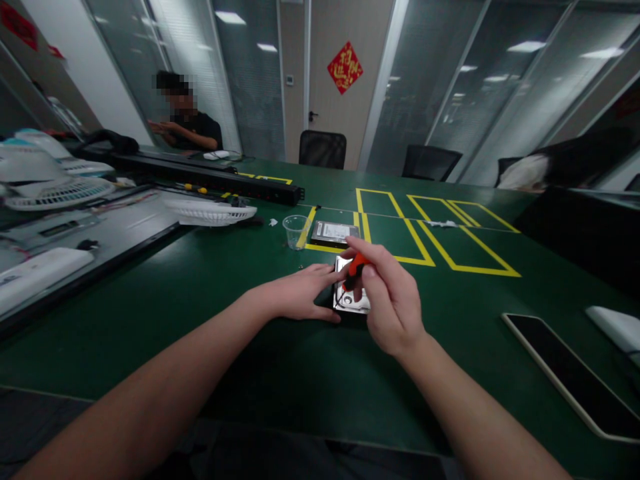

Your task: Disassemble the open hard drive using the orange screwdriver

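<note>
Orange-handled screwdriver (356, 265) was pinched in my right hand (393, 303), tip down on the drive (349, 300). Left hand (305, 293) lay flat, fingers spread, bracing the drive's left edge on the green table (200, 293). Just beyond sat a second drive (334, 233) and a plastic cup (295, 231).

One head-worn view — it looks forward and down across the green table (200, 287) from the near edge. The forearms sit close below, the glass wall (450, 80) far off.
</note>
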Demonstrator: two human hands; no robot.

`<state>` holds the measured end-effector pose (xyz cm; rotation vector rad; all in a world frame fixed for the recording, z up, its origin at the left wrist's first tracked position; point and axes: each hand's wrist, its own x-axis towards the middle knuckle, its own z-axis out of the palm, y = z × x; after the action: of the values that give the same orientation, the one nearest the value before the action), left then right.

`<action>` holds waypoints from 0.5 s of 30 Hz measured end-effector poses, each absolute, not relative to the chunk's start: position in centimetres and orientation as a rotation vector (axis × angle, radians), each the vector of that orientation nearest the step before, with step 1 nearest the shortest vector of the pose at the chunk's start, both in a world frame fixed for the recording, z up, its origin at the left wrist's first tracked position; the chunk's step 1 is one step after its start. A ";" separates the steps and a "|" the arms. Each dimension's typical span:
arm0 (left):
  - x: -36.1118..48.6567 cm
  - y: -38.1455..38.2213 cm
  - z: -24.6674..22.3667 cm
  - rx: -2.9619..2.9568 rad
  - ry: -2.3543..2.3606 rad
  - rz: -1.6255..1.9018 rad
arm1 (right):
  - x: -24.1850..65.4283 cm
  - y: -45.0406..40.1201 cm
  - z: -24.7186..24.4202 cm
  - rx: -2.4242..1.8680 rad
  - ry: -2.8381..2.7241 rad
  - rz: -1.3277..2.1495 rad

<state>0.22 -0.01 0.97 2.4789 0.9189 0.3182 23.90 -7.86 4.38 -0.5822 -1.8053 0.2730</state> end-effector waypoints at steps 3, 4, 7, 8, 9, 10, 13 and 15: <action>0.1 0.2 0.7 2.483 0.921 0.316 | 23.9 -7.9 4.4 -0.586 -1.805 0.270; 0.1 0.3 0.6 2.485 0.918 0.319 | 23.9 -7.9 4.5 -0.607 -1.809 0.266; 0.0 0.3 0.6 2.485 0.908 0.330 | 23.6 -7.8 4.5 -0.636 -1.784 0.238; 0.0 0.2 0.6 2.481 0.910 0.333 | 23.6 -7.8 4.5 -0.637 -1.761 0.224; 0.0 0.2 0.7 2.477 0.913 0.334 | 23.5 -7.8 4.4 -0.637 -1.739 0.208; 0.1 0.1 0.8 2.474 0.915 0.332 | 23.5 -7.7 4.4 -0.639 -1.722 0.196; 0.1 0.0 1.0 2.470 0.920 0.307 | 23.6 -7.6 4.5 -0.658 -1.737 0.174; 0.1 -0.1 1.1 2.462 0.927 0.293 | 23.7 -7.6 4.4 -0.662 -1.773 0.183</action>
<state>0.11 -0.09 1.08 2.4619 0.9265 0.2927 23.67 -7.62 4.45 -0.6618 -1.7726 0.1830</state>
